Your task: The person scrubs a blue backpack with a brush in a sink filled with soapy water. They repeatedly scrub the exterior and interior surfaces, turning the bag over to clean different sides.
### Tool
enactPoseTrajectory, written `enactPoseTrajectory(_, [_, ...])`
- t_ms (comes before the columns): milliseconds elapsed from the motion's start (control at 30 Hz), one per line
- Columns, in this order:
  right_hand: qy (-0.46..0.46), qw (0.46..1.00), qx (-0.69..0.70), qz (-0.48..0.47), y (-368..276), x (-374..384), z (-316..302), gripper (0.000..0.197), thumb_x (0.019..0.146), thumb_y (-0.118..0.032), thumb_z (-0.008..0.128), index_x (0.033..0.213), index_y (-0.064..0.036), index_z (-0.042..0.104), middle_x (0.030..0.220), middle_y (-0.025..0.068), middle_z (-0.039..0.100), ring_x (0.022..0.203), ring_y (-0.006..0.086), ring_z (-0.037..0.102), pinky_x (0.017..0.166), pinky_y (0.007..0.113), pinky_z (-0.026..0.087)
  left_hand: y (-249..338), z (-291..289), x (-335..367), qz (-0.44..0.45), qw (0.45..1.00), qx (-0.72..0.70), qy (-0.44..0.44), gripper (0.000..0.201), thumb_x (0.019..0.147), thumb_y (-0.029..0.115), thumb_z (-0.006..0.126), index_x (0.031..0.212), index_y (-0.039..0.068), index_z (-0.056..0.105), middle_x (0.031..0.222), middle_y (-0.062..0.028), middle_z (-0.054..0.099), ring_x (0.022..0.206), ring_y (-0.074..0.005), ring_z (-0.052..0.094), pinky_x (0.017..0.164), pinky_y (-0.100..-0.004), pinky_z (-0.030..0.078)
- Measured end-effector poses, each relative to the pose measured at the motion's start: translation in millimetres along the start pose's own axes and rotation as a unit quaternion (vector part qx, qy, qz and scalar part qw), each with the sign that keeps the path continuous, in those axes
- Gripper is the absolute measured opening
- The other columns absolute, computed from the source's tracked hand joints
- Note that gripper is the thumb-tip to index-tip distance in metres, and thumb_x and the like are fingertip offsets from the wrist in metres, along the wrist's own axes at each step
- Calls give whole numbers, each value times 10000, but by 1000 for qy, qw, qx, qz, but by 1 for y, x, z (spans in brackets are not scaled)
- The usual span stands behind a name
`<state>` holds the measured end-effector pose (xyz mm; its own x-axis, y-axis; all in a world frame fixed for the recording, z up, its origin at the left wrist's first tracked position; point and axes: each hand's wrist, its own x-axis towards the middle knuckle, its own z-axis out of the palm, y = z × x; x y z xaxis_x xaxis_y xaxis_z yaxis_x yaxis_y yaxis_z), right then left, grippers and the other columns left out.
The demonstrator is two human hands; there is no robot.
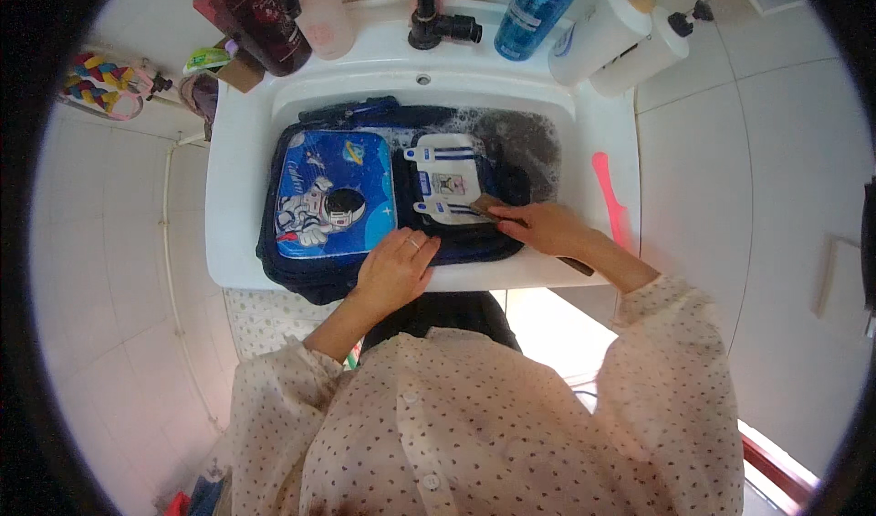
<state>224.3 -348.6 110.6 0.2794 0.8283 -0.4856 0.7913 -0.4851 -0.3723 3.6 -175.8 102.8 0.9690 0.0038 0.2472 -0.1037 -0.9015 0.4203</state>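
A dark blue school backpack [461, 247] lies in the white sink, front side up. Its large panel [356, 169] shows an astronaut on blue; beside that is a white pocket [447, 165] with two strap tabs. My right hand [547, 230] is closed round a brown brush [485, 205], whose head touches the pocket's lower right corner. The brush's far end shows under my wrist. My left hand [394, 265], with a ring on one finger, presses curled fingers on the bag's near edge, below the astronaut panel. Its fingertips are partly hidden.
Dark, foamy water [525, 137] fills the sink [239, 187] behind and right of the bag. A black faucet [425, 23] rises at the back. Bottles stand on both back corners, among them a blue one [534, 14]. A pink comb [610, 192] lies on the right rim.
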Motion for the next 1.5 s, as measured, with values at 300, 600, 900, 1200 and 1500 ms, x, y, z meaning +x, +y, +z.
enactPoseTrajectory(300, [235, 959, -86, 135, 47, 79, 6, 520, 972, -509, 422, 1418, -241, 420, 710, 129, 681, 605, 330, 656, 564, 450, 507, -4, 6, -8, -4, 1000, 10, 3, 467, 686, 106, 720, 1140, 52, 625, 1009, -81, 599, 966, -265, 574, 831, -372, 496])
enactPoseTrajectory(600, [175, 954, 181, 164, 114, 71, 24, 646, 901, -618, 487, 1399, -207, 475, 1169, 230, 634, 1070, 386, 618, 909, 486, 476, -3, 4, -9, -6, 1000, 13, -5, 431, 744, 207, 746, 1137, 68, 635, 1067, -60, 608, 982, -250, 580, 837, -346, 504])
enactPoseTrajectory(900, [-41, 990, 88, -102, -3, 58, -10, 522, 913, -574, 511, 1352, -293, 535, 1168, 123, 658, 1018, 316, 639, 848, 399, 504, 7, 6, -11, -64, 998, 12, 8, 506, 707, 219, 790, 1173, 105, 628, 1070, -54, 627, 989, -252, 595, 816, -362, 518])
enactPoseTrajectory(1200, [9, 996, 46, -76, 14, 35, -11, 505, 928, -531, 526, 1374, -295, 513, 937, 99, 626, 797, 269, 634, 687, 356, 506, 8, 10, -14, -91, 996, -2, 25, 514, 662, 173, 794, 1150, 118, 643, 1061, -54, 634, 961, -258, 609, 818, -376, 520])
enactPoseTrajectory(1500, [108, 987, 54, -109, -19, 64, 17, 515, 908, -555, 536, 1354, -297, 534, 922, 125, 711, 778, 296, 688, 676, 376, 527, 5, 16, -16, -82, 996, -1, 25, 505, 698, 197, 776, 1176, 125, 629, 1088, -50, 626, 973, -260, 594, 817, -376, 514])
